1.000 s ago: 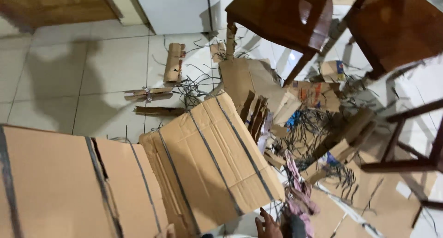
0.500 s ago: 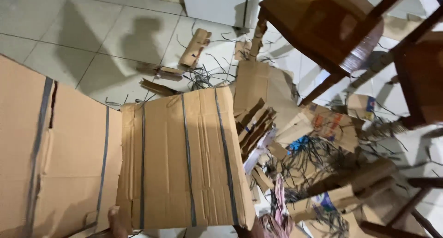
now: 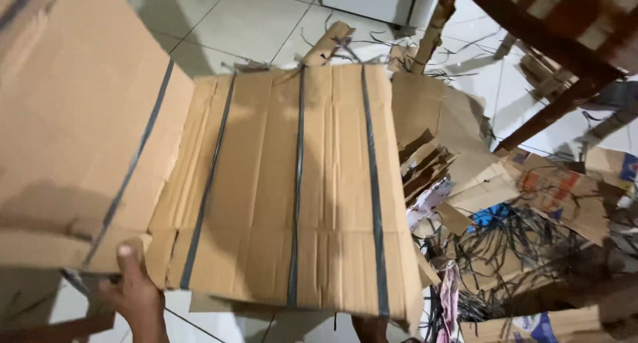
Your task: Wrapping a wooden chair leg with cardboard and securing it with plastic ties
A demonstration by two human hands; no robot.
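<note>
A large flattened cardboard sheet (image 3: 292, 183) with three dark strap lines fills the middle of the head view, joined on the left to a bigger brown panel (image 3: 73, 117). My left hand (image 3: 136, 290) grips the sheet's near left corner, thumb on top. My right hand (image 3: 371, 326) shows only as a small part under the sheet's near right edge and looks closed on that edge. The sheet is lifted off the tiled floor and faces me.
A heap of torn cardboard pieces (image 3: 465, 170), black plastic straps (image 3: 518, 243) and printed box scraps (image 3: 558, 190) lies to the right. Dark wooden chair legs (image 3: 551, 107) stand at upper right. A white cabinet base (image 3: 372, 0) and pale floor tiles (image 3: 252, 17) lie beyond.
The strapped cardboard sheet has come up and closer, turning square to me. My left hand now shows gripping its near left corner. The view has tilted downward.
</note>
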